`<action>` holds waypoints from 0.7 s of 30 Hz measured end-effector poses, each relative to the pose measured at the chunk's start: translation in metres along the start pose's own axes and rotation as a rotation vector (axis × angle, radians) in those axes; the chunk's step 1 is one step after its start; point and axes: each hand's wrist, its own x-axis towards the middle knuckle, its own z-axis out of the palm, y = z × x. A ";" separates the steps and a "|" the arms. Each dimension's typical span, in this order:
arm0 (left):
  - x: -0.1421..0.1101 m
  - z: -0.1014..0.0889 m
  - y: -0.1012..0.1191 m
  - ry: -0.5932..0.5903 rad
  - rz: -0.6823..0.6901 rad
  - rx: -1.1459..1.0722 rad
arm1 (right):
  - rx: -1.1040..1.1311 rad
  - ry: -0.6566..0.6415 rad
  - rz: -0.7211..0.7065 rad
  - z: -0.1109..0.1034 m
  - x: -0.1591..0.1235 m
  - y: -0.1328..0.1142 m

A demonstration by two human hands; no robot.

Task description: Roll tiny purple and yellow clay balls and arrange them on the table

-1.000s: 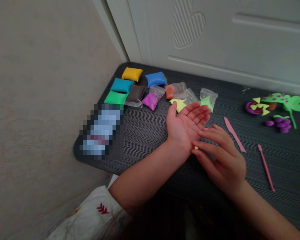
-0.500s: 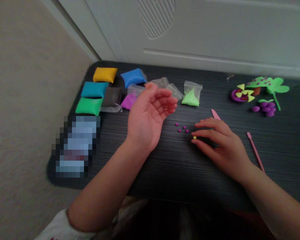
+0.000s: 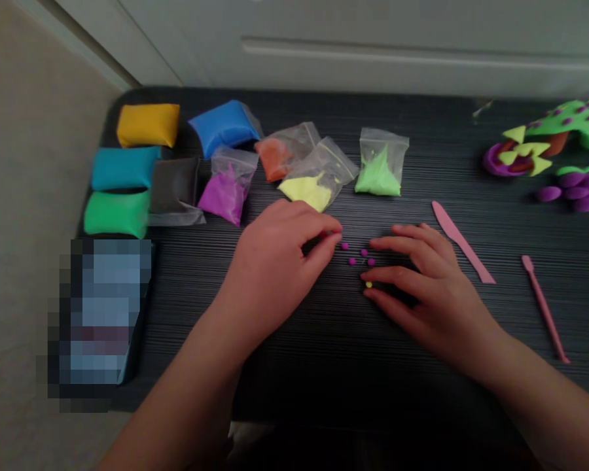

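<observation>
Between the thumb and index fingertip of my right hand [image 3: 422,288] is a tiny yellow clay ball [image 3: 368,284], its other fingers loosely spread. My left hand [image 3: 285,261] is turned palm down, with thumb and index tips brought together in a pinch; whatever they hold, if anything, is hidden. Several tiny purple clay balls [image 3: 364,252] lie on the dark table [image 3: 294,366] between the two hands. The left fingertips are close beside the leftmost one. Just beyond the left hand lies an opened bag of yellow clay [image 3: 307,190].
Clay packets, including a blue packet [image 3: 224,127] and a light-green bag [image 3: 380,173], line the back left. A phone [image 3: 103,314] lies at the left. A pink clay knife [image 3: 461,242], a pink stick tool [image 3: 544,307] and clay grapes [image 3: 576,190] are at the right.
My left hand has turned from an open palm facing up to a palm-down pinch near the purple balls. My right hand has kept the yellow ball pinched. The view has shifted.
</observation>
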 end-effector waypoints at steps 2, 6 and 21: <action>-0.001 0.002 0.000 -0.029 0.043 0.074 | -0.005 -0.005 0.001 0.000 0.000 0.000; -0.003 0.005 -0.001 -0.086 0.082 0.139 | -0.009 -0.012 -0.003 0.000 0.000 0.000; -0.003 0.009 0.000 -0.162 0.121 0.140 | 0.047 0.122 0.090 -0.005 0.001 0.000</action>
